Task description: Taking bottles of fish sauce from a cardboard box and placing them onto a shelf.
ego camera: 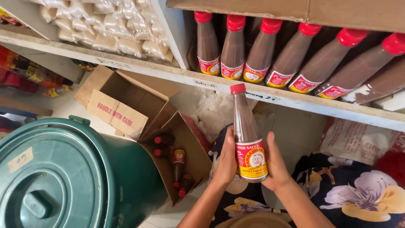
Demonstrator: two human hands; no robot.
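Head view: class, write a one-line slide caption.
Both hands hold a red-capped brown bottle upright below a shelf.

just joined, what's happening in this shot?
A person holds one brown sauce bottle with a red cap upright in both hands, left hand and right hand wrapped round its lower half. It sits just below a wooden shelf with a row of matching bottles. To the left, an open cardboard box holds a few more bottles, beside a green lidded bin.
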